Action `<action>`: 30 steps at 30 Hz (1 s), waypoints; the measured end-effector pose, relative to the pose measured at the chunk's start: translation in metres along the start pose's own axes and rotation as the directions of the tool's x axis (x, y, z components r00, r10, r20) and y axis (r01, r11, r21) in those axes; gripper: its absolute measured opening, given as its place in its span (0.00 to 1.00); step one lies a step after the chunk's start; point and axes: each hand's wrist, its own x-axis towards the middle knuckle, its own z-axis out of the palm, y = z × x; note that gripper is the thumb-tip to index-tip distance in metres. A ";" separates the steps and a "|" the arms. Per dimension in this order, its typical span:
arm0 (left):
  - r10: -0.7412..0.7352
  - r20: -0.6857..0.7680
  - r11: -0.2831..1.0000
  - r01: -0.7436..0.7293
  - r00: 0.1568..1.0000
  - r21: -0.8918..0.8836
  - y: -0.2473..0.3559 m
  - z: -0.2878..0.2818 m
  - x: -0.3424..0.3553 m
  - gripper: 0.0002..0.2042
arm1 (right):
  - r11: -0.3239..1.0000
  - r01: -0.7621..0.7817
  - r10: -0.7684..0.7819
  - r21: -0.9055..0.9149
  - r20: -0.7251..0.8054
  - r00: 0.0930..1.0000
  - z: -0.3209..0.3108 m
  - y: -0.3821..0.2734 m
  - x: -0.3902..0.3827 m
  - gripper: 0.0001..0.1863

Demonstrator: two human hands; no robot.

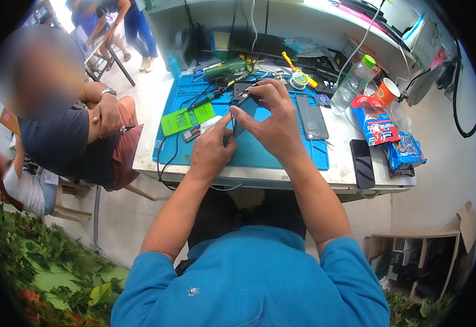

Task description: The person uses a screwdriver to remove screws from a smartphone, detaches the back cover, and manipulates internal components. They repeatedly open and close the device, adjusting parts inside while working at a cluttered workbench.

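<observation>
Above the blue work mat (186, 155), I hold a dark, flat, phone-like panel (245, 115) tilted up between my hands. My right hand (273, 117) grips its upper part, fingers curled over the top and thumb at the side. At its lower left edge is my left hand (213, 148), index finger stretched along it and the other fingers bent. Fine detail of the panel is too small to tell. A bright green card (186, 119) and a small silver-grey part (192, 134) lie just left of my left hand. A detached dark phone back (311, 117) lies right of my right hand.
Tools, a solder spool (299, 80) and cables crowd the mat's far side. To the right are a bottle (353, 84), a paper cup (386, 92), snack packets (374, 120) and a black smartphone (362, 163). A seated person (69, 131) is close on the left.
</observation>
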 end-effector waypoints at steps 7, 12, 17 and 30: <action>0.047 -0.012 0.999 -0.047 0.999 -0.014 0.000 0.004 0.000 0.30 | 0.996 -0.053 0.054 0.078 -0.012 0.998 -0.009 0.000 -0.014 0.25; 0.056 0.026 0.998 -0.056 0.998 0.010 -0.004 0.006 0.003 0.30 | 0.994 -0.069 0.069 0.080 0.004 0.998 -0.012 0.003 -0.017 0.26; 0.126 0.025 0.992 -0.127 0.992 0.026 -0.008 0.005 0.007 0.39 | 0.995 -0.065 0.065 0.075 0.000 0.998 -0.011 0.004 -0.016 0.26; 0.132 0.141 0.991 -0.129 0.981 -0.030 -0.011 -0.002 0.012 0.45 | 0.989 -0.074 0.078 0.128 -0.022 0.997 -0.011 0.010 -0.026 0.28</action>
